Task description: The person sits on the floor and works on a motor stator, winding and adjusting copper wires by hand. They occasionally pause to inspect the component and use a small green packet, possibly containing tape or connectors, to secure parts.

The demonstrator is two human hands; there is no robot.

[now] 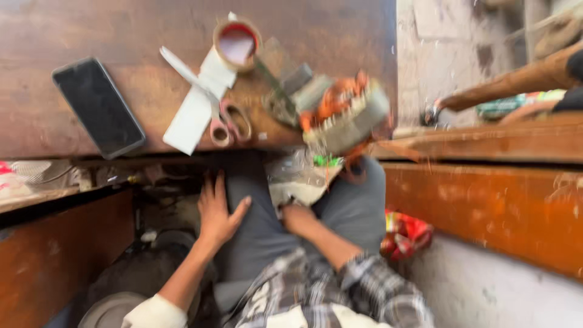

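The brown wooden desk [73,30] filled the upper part of the view, its near edge above the person's grey-trousered lap. At that edge sat a blurred motor stator [346,115] with copper-orange windings, the thing nearest the right hand. Well to its left lay a dark phone [98,107], screen up. Between them a white paper strip [195,106] rested under pink-handled scissors [228,124], with a roll of tape [237,44] just beyond. The left hand [217,209] lay flat on the left thigh, fingers [212,185] released and spread, holding nothing. The right hand [296,215] sat in the lap against a crumpled clear plastic bag [297,176]; whether its fingers were clenched could not be told.
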